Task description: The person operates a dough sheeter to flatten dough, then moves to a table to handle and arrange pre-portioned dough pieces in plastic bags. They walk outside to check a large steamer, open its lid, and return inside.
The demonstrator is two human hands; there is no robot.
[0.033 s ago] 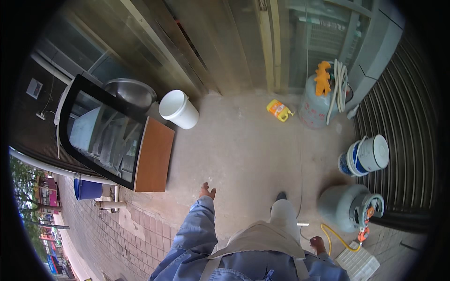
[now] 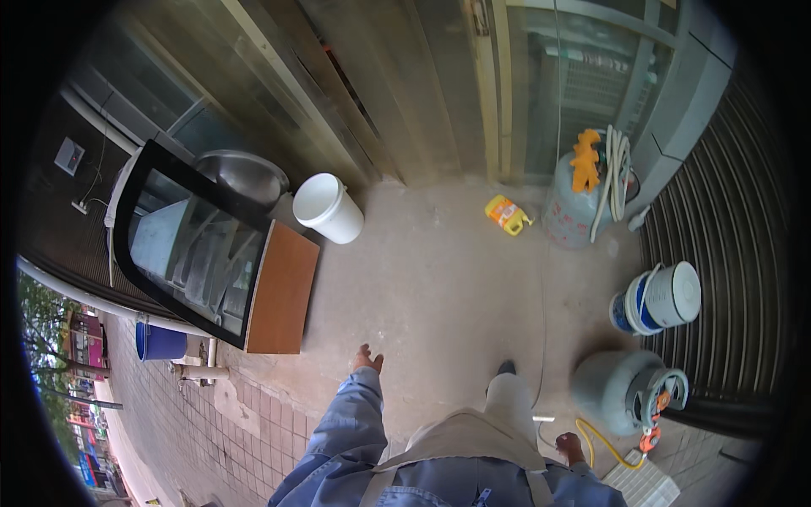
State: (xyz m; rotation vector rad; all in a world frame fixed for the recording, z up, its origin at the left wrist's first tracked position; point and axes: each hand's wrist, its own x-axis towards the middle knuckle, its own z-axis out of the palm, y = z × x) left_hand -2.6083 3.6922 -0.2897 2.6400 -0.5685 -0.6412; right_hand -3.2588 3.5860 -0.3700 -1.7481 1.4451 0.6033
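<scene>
The right hand point(image 2: 572, 445) hangs low beside a yellow hose point(image 2: 606, 444) and gas cylinder point(image 2: 623, 390), fingers curled, apparently holding nothing. The left hand point(image 2: 367, 359) swings forward, fingers loosely open and empty. Further ahead, slightly left, stands a white bucket point(image 2: 328, 207), well apart.

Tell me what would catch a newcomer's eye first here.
Probably the glass display case with a wooden end, tipped on the ground at left, with a white bucket beside it. At right stand two grey gas cylinders, one by the far wall and one near the right hand. The left hand hangs empty over bare concrete.
</scene>
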